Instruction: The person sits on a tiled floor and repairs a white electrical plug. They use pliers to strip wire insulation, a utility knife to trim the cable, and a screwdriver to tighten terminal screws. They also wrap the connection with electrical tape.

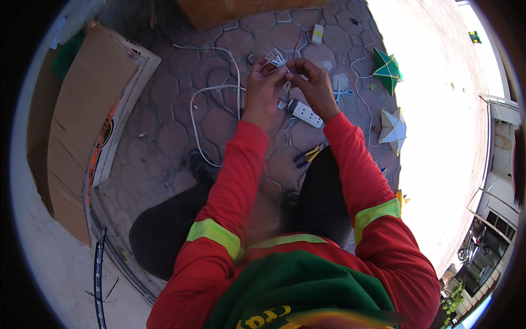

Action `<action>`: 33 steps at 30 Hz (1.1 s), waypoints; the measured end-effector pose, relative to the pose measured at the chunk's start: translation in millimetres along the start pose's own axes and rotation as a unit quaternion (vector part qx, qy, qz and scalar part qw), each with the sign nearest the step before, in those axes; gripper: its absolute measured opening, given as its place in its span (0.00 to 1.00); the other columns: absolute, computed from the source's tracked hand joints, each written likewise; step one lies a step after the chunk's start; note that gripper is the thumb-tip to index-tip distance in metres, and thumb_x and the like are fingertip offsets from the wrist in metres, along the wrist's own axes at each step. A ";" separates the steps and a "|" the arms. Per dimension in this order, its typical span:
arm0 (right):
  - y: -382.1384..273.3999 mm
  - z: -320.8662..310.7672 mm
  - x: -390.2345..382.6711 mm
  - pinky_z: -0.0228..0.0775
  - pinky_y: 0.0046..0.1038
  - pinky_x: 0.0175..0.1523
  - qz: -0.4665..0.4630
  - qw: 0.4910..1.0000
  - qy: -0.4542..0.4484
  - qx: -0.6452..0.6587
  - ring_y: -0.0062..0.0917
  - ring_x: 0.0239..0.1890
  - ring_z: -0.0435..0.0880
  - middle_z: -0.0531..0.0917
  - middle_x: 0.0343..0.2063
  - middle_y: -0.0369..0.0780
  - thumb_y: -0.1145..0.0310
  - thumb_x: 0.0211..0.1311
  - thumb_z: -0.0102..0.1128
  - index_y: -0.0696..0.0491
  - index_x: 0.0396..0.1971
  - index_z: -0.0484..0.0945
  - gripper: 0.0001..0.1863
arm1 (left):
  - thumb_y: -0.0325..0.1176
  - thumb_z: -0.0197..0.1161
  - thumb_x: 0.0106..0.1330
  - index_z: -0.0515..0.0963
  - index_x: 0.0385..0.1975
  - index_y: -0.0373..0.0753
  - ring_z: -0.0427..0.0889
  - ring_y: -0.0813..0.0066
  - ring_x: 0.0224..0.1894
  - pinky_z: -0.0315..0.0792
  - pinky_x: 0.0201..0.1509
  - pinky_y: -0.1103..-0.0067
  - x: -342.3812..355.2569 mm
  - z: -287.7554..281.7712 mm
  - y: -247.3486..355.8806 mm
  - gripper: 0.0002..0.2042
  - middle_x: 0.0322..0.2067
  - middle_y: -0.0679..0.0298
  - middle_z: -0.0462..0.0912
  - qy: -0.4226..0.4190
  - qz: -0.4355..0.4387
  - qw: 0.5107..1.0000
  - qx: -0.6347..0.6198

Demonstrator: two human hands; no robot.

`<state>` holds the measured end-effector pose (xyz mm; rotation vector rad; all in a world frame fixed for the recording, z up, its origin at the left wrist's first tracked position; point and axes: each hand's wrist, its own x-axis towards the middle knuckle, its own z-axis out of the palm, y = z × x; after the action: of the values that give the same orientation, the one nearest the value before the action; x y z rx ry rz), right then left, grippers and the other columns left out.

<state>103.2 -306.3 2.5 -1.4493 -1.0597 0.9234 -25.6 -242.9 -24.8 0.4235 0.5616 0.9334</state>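
Note:
My left hand (262, 90) and my right hand (310, 82) meet above the paving, fingertips pinched close together. Between them is a small white piece with thin wire-like strands (276, 58), its far end fanning out past the left fingers. Its exact kind is too small to make out. Just below the hands lies a white power strip (307, 113) with a dark end. Blue-handled scissors (343, 92) rest right of my right wrist. Pliers with yellow and black handles (310, 156) lie by my right knee.
Loops of white cable (193, 109) cross the paving at left. Cardboard (82, 126) stands along the left wall, and a cardboard box (246, 12) is at the far edge. A green star lantern (388, 72) and a white one (393, 131) sit at right. A small whitish box (317, 34) lies beyond my hands.

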 end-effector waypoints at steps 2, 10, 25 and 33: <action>-2.3 -2.9 -1.1 0.73 0.22 0.42 0.022 1.000 -0.009 0.006 0.18 0.39 0.81 0.84 0.37 0.36 0.77 0.63 0.64 0.58 0.47 0.80 0.12 | 0.16 0.64 0.62 0.69 0.56 0.38 0.83 0.69 0.46 0.81 0.51 0.74 1.0 0.0 4.4 0.22 0.45 0.61 0.81 0.010 -0.012 0.999 0.045; -17.6 -12.5 -7.6 0.74 0.23 0.43 -0.034 0.997 0.000 -0.064 0.18 0.37 0.80 0.83 0.37 0.36 0.79 0.63 0.61 0.58 0.44 0.80 0.10 | 0.20 0.62 0.66 0.71 0.57 0.36 0.85 0.69 0.43 0.82 0.50 0.73 0.4 6.8 46.3 0.20 0.43 0.60 0.82 -0.114 -0.058 0.971 0.201; -63.2 -25.8 -16.2 0.70 0.24 0.39 -0.126 0.971 0.167 -0.119 0.21 0.34 0.79 0.81 0.32 0.37 0.76 0.60 0.66 0.57 0.38 0.81 0.07 | 0.25 0.60 0.68 0.78 0.45 0.31 0.86 0.77 0.36 0.80 0.40 0.81 8.6 101.3 98.1 0.08 0.36 0.60 0.84 -0.246 -0.046 0.797 0.550; -67.3 -11.3 -26.2 0.68 0.19 0.40 -0.044 0.963 0.258 -0.073 0.15 0.36 0.76 0.81 0.32 0.33 0.74 0.59 0.68 0.58 0.36 0.83 0.07 | 0.24 0.57 0.70 0.74 0.43 0.34 0.84 0.80 0.36 0.76 0.38 0.81 14.2 88.0 74.8 0.06 0.36 0.64 0.81 -0.299 0.026 0.803 0.515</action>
<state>97.2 -332.0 70.6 -1.6328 -0.8008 0.3724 -11.5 -200.0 82.5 1.6652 0.4230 0.4098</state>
